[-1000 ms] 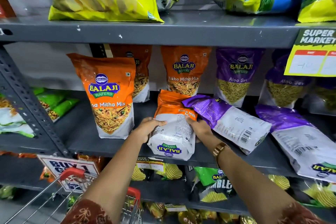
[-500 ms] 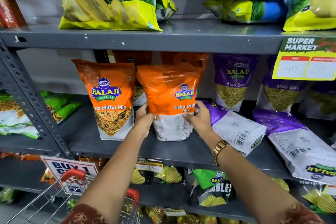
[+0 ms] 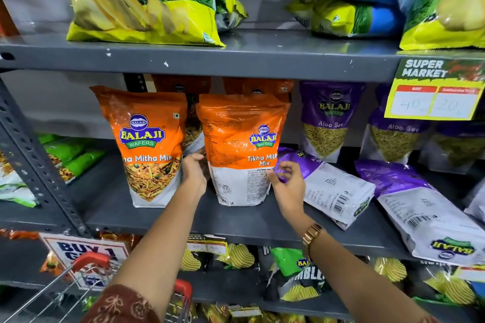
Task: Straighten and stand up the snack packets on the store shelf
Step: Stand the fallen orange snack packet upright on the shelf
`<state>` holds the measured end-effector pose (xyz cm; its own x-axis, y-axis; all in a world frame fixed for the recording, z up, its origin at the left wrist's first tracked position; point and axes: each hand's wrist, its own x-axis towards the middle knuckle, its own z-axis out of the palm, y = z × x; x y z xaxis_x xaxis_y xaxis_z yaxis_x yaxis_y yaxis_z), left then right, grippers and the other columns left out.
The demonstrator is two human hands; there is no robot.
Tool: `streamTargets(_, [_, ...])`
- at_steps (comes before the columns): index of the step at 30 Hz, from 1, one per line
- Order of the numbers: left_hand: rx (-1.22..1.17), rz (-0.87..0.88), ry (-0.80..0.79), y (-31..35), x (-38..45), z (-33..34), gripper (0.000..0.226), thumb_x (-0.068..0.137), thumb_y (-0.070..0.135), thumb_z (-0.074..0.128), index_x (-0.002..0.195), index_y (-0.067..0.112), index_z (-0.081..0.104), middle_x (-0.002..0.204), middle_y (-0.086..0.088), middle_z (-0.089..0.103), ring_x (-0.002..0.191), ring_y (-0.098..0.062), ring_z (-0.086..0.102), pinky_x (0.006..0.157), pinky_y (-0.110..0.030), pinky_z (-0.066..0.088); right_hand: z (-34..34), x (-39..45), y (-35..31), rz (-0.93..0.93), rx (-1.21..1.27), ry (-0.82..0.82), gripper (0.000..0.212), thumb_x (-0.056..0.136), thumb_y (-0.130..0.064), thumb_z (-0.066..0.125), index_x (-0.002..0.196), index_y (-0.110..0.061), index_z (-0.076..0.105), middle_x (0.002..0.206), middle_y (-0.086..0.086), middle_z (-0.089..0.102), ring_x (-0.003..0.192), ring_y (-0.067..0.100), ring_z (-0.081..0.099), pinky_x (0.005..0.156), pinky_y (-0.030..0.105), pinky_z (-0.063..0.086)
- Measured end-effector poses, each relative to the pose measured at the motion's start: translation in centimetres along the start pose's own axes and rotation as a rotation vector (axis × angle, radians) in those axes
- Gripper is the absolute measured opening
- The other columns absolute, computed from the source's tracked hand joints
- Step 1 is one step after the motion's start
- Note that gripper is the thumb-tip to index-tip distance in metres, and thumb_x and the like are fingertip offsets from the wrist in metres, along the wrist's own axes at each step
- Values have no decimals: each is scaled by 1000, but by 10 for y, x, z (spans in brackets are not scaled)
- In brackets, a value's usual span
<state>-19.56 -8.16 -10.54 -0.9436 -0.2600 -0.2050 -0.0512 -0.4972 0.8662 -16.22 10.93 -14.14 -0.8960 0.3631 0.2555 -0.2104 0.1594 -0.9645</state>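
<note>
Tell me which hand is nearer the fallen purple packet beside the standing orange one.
Right. The right hand overlaps the purple packet's top; the left hand sits across the orange packet.

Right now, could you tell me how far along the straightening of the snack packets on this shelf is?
Partly done. The left orange Tikha Mitha Mix packet stands upright, facing front. The second orange packet is also upright, back panel outward, with the left hand and right hand at its sides. Left to do: two purple Aloo Sev packets lie flat at the front of the shelf.
</note>
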Motion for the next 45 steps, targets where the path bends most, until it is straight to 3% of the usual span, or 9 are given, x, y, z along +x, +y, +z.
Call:
streamTargets(7, [292,-110,-144,-24,-1,-5,40,93,36,26,78,24,62,87,1,66,87,-18,58,85,-35,43,12,-2,12,-24,-89,-176,23,81,-17,68,90,-13,48,76,0,49,71,17,49,67,21,45])
streamTargets(13, [570,49,-102,-32,-2,-26,30,85,6,41,71,16,66,44,9,65,62,-16,55,66,-29,42,29,18,10,196,-276,-477,40,98,-31,32,134,-15,40,138,15,49,124,33,46,104,43,38])
streamTargets(18, [445,32,-65,-35,7,-15,18,91,27,45,96,18,59,103,-5,60,90,-17,55,76,-33,42,16,-8,9,-94,-77,-116,23,92,-35,47,103,-18,57,94,3,64,91,16,62,80,38,50])
streamTargets(20, [383,-71,-135,-35,14,-9,36,91,41,40,115,18,54,116,-1,55,107,-17,48,93,-35,35,8,-26,16,-273,-118,-273,33,84,-46,50,107,-22,50,97,-4,57,87,2,55,73,29,48])
streamTargets(23, [362,-144,-269,-42,15,-5,40,91,47,36,105,21,63,123,-7,59,113,-23,53,107,-40,36,8,-30,28,-349,-248,-468,56,77,-51,55,122,-20,41,117,2,50,107,13,51,87,34,49])
streamTargets(30, [513,246,38,-65,1,-11,42,90,39,46,121,12,54,128,-14,57,120,-28,50,103,-40,38,13,14,37,10,-48,-490,18,96,-21,43,106,-29,55,112,-3,60,108,17,56,93,27,41])
streamTargets(34, [679,380,120,-76,-14,-10,52,78,57,52,108,16,60,112,-17,58,105,-32,54,92,-44,45,13,34,46,264,-240,-351,42,98,-37,29,112,-14,61,111,-2,59,110,16,50,101,27,32])
streamTargets(37, [622,349,101,-75,-8,-7,41,80,45,60,103,12,55,111,-20,55,101,-32,54,91,-46,47,16,33,41,375,-194,-359,51,96,-44,27,118,-9,57,128,17,58,118,33,53,107,47,39])
streamTargets(45, [591,390,60,-82,-10,-8,37,80,46,56,92,16,39,77,8,51,74,-12,53,59,-19,37,15,34,35,418,-270,-409,64,93,-54,19,118,-8,57,129,18,57,119,33,52,107,48,38])
